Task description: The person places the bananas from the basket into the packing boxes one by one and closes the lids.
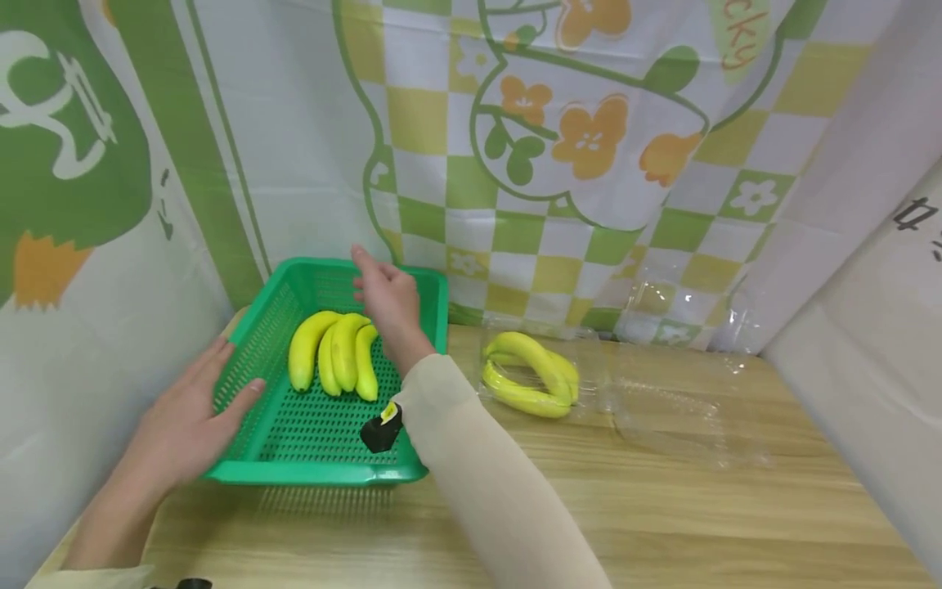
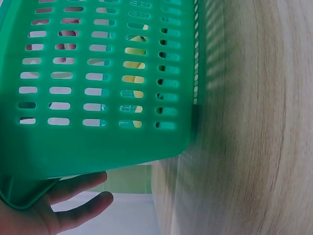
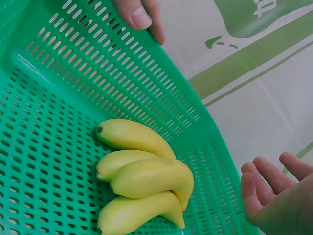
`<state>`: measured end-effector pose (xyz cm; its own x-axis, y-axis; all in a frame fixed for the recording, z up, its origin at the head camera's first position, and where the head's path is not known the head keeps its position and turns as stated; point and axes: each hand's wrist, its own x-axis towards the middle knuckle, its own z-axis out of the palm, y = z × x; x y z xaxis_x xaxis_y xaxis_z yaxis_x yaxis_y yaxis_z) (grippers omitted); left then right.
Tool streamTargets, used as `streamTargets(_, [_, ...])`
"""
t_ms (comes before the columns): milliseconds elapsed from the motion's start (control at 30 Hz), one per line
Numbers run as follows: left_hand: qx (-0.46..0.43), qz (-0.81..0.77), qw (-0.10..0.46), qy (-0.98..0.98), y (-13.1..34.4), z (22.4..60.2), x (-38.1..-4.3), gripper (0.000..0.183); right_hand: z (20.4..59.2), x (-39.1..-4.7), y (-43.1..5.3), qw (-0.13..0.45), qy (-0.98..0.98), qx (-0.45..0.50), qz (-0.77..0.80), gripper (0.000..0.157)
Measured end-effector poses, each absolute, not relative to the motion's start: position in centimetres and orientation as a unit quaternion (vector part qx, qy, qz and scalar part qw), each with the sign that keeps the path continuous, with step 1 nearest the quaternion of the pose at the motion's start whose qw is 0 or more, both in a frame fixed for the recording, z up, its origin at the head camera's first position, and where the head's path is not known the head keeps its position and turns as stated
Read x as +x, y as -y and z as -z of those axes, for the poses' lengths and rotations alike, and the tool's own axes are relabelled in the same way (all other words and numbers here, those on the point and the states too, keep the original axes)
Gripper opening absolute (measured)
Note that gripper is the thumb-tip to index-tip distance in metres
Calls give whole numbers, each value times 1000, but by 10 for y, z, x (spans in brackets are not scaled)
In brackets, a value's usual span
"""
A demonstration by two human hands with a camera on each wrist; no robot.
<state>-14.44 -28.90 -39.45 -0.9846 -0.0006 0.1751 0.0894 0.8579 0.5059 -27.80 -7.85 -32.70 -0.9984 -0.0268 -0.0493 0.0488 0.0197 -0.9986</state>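
Toward the far edge of the green basket [image 1: 324, 473], 4 bananas [image 1: 344, 352] lay close together on the slotted floor. Right hand [image 1: 393, 303] was above the basket's far right corner, holding nothing, fingers loosely bent and apart. Left hand [image 1: 180, 425] was at the left rim, fingers fairly straight, thumb spread; couldn't tell how hard it pressed. Main risk, my read: a hard push on that 1 rim could tip or slide the basket and shift the fruit. Black wrist camera [image 1: 381, 427] hung over the basket near its right edge; a low sweep could catch the rim. Near the table's far edge, right of the basket, more bananas [image 1: 557, 380] sat in a clear tray [image 1: 592, 376], lid [image 1: 684, 409] folded out rightward. Thin plastic, hard to see: a careless sleeve could drag it.
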Motion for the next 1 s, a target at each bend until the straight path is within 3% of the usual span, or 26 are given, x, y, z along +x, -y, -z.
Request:
streamTargets(300, [-23,270,88,959,286,397,-147,81,347,-280,81,76,-765,38,639,60])
streamTargets(767, [-10,263,66,963,286,394,-148,82,364,-281,82,75,-809,51,581,65])
streamTargets(1000, [-8,258,67,964,287,395,-146,81,367,-277,82,107,-827,57,549,63])
